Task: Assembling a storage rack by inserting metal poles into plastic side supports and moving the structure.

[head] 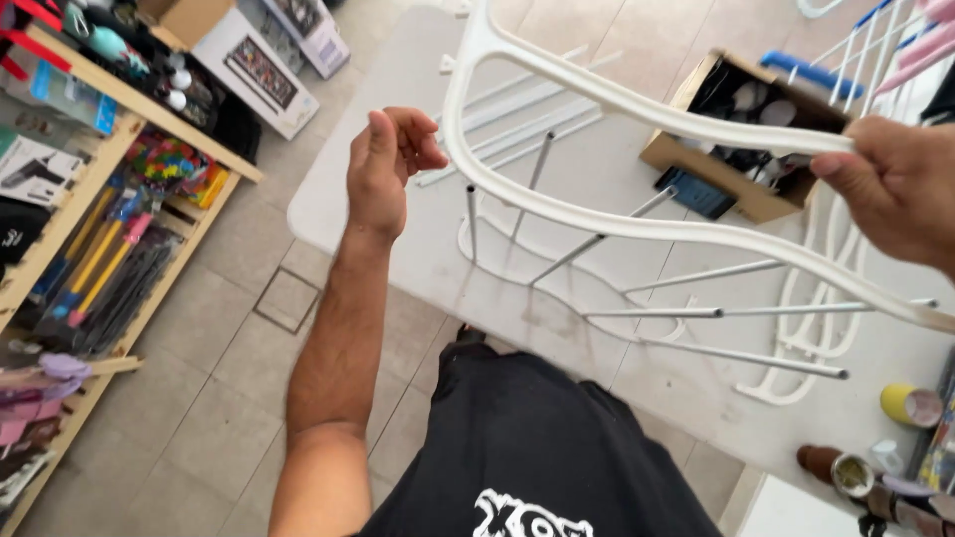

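Close to the camera, the person's black shirt (517,447) fills the bottom of the view, and two bare arms reach out over a white table (378,129). Up in the air above the table is a white plastic frame (617,224) — a curved piece with thin grey metal rods (686,311) sticking out of it.

On the right, the right hand (895,189) pinches the top bar of the frame between thumb and fingers. On the left, the left hand (383,164) is half curled, fingers bent in, just beside the frame's curved end. I cannot tell if it touches the frame, and it holds nothing.

That frame looks light and stiff, but thin, so it may bend or wobble. Its plastic looks smooth and a bit slippery. I think the thick curved bars are the best place to hold — not the skinny rods, which could slip out.

At the table's near right corner stand small paint pots, one yellow pot (907,403) and one brown pot (831,467), both open.

Farther back on the table sits a cardboard box (686,149) with dark and white parts inside — too small to name. More white frame pieces (796,328) lie flat by the right edge.

Far left, wooden shelves (90,239) hold many bright things.
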